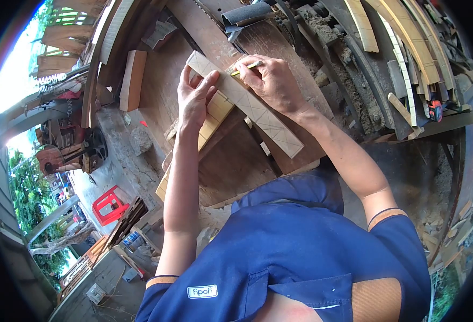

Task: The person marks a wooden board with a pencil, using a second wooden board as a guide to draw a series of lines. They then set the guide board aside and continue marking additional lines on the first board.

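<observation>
Pencil at the Edge of a Marked Strip

The left hand (194, 102) grasped a pale wooden strip (258, 114) near its far end, the thumb over the top face and the fingers along the side. The right hand (273, 83) pinched a pencil (248, 68), its point at the strip's edge; whether it touched the wood was too small to tell. Crossing pencil lines covered the strip's upper face. The strip slanted above the brown counter (158, 80), its near end toward the person's body, and a yellow piece of wood (215, 119), also lined, lay partly beneath it.

The likeliest trouble was a crooked line. Only one hand steadied the strip, and that at one end, so sideways pressure from the pencil might have swung the other end. If the strip rested unevenly over the yellow piece, it could have rocked and made the point skip. The left fingers and thumb were close to the pencil, so a slip might have jabbed them. With so many marks already there, a new line could also have been confused with an old one.
</observation>
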A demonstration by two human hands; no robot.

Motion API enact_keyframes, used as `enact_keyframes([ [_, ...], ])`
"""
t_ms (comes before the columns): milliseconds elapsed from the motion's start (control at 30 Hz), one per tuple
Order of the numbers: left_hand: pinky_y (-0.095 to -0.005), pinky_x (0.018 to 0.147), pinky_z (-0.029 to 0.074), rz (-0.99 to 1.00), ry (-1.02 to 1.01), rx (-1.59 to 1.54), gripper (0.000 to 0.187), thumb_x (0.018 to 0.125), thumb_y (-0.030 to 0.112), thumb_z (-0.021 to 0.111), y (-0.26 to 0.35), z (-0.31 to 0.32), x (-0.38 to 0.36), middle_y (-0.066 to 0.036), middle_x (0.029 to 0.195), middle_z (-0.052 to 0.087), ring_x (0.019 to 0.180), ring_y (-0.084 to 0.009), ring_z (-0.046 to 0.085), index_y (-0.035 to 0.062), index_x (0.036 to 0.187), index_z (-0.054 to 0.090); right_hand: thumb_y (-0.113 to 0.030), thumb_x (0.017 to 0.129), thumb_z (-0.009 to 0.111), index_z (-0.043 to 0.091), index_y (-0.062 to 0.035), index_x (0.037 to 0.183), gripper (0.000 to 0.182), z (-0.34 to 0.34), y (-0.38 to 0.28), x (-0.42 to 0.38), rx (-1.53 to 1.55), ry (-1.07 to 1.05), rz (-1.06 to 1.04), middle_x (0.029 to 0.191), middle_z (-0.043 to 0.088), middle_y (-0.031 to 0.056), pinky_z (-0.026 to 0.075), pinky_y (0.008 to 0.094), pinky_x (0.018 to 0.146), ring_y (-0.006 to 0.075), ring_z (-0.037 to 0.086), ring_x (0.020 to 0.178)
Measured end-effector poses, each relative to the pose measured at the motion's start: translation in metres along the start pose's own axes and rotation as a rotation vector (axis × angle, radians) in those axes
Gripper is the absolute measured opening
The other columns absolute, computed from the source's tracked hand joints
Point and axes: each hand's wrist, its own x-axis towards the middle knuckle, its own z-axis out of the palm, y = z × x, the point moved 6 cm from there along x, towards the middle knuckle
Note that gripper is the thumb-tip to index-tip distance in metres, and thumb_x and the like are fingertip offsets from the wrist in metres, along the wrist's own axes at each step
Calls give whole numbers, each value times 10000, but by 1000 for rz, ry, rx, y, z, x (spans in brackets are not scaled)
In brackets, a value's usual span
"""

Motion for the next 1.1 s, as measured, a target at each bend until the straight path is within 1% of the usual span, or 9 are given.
enact_keyframes([
  [167,-287,786,577,54,-33,-52,761,852,111,804,-2,-1,3,-81,1175,682,1002,-154,677,101,1479,372,-111,898,582,557,-26,768,158,-10,-4,-9,-52,-103,17,704,567,141,468,407,610,288,587,604],
  [267,-302,803,583,49,-33,-59,787,846,102,808,-3,-1,3,-93,1179,679,1010,-168,679,96,1488,352,-103,878,594,518,-26,751,167,-18,-9,-16,-38,-112,73,696,541,133,460,396,608,273,554,592],
  [433,-250,759,551,33,-12,-31,711,870,108,786,-2,1,1,-36,1170,680,980,-114,677,138,1471,405,-130,929,585,633,-4,844,160,-7,2,-4,2,-55,54,660,558,147,472,385,587,224,529,552],
  [633,-248,761,543,22,-4,-6,703,875,117,785,-6,-4,5,-29,1168,683,974,-105,673,140,1469,409,-151,956,571,675,4,909,193,-11,-1,-4,-5,-88,14,692,644,147,499,377,590,206,624,591],
  [700,-252,771,545,26,3,-10,700,877,115,783,-8,-6,6,-31,1170,683,981,-108,673,136,1468,409,-238,1002,585,713,-19,983,254,-21,2,-18,-142,-280,150,878,745,106,541,302,625,144,696,719],
  [800,-263,789,554,31,5,-20,693,883,110,776,-9,-5,7,-36,1167,684,993,-119,676,127,1469,406,-241,1011,575,710,-21,1013,258,-34,-3,-35,-114,-241,183,866,744,104,539,288,608,141,693,702],
  [933,-277,803,561,36,-28,-23,691,888,101,768,-7,-5,6,-49,1174,680,1002,-140,679,114,1468,394,-233,1029,563,692,-22,1090,255,-38,-14,-52,-116,-146,240,879,748,121,559,292,637,175,738,791],
  [967,-278,802,562,32,-23,-14,691,889,98,767,-8,-5,6,-51,1175,679,1000,-145,679,110,1467,389,-255,1016,582,678,-51,1059,230,-38,-17,-59,-185,-149,297,858,721,167,555,397,659,313,736,827],
  [1100,-269,781,555,56,-24,-46,789,854,117,807,-6,-6,5,-57,1097,697,959,-134,680,92,1489,341,-248,1031,554,656,-61,1137,238,-33,-22,-80,-161,-27,207,977,714,195,562,405,678,355,721,858],
])
